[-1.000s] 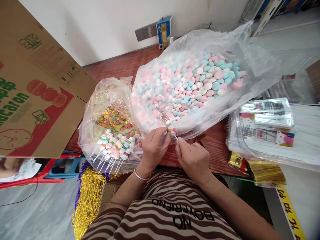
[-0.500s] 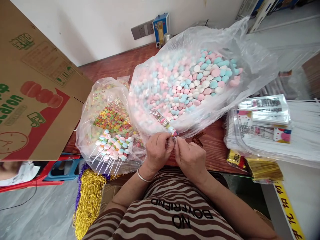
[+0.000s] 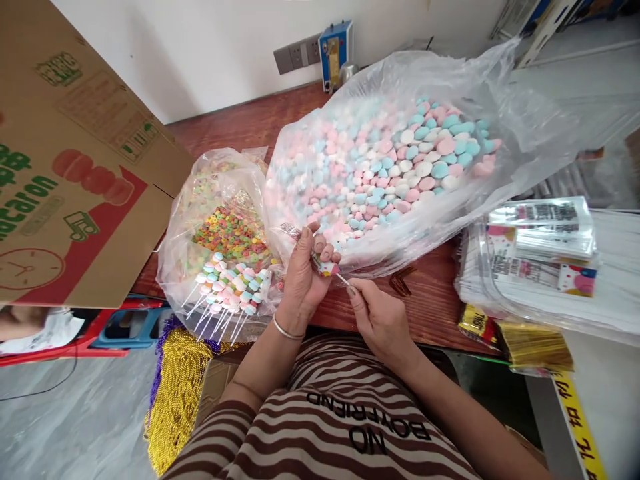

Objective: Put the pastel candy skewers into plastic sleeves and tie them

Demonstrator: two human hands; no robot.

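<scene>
Between my hands is a wrapped marshmallow lollipop in a printed clear wrapper, with a white stick poking out at its lower right end. My left hand curls around the wrapper, and its fingers partly hide it. With thumb and finger, my right hand pinches the end of the white stick. To the left of my left hand lie unwrapped marshmallow lollipops in rows, their sticks toward me. Behind my hands spreads a large clear bag of pink, blue and white marshmallows.
A clear bag holds colourful ring candies. Printed wrappers rest on a tub of white sticks at right. Brown twist ties and gold ties lie near the table's front edge. A carton stands left.
My hands have moved apart from their close pinch at the wrapper's neck. My left hand has turned palm up around the wrapper, and my right has shifted down onto the stick.
</scene>
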